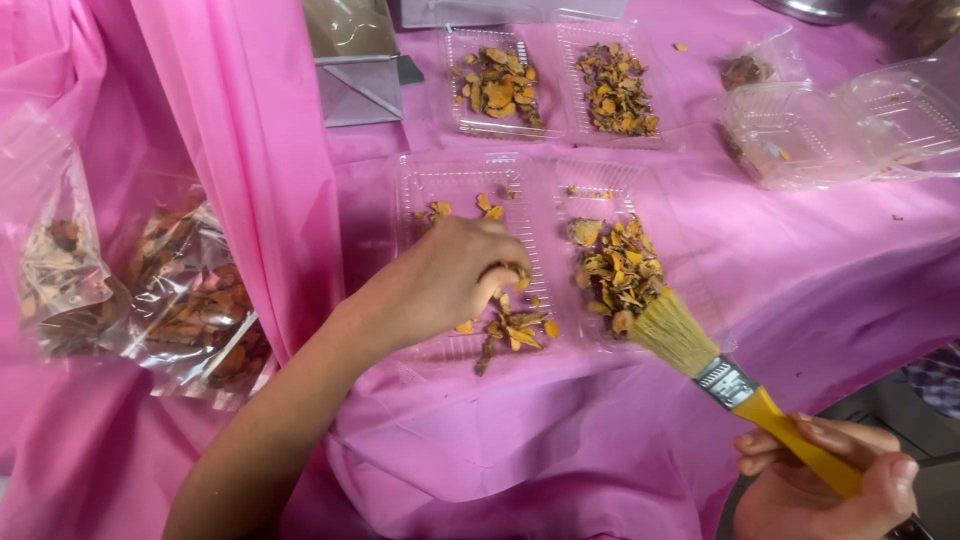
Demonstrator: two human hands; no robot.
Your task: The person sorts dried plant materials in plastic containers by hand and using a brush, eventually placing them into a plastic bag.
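While brush [735, 385] aloft, plastic bags [150, 290] left, empty clamshells [850, 125] right.

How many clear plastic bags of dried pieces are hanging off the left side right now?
2: a smaller plastic bag at the far left edge, and a larger bag right of it, against the pink cloth. More may lie outside the view.

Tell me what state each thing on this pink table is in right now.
Left hand: pinching dried pieces over the near tray.
Right hand: gripping the brush handle.
Paintbrush: tilted, bristles touching the dried pieces.
Near clear tray: open, partly filled.
Far clear tray: open, both halves filled.
Empty clamshell: open.
Plastic bags: holding dried pieces.
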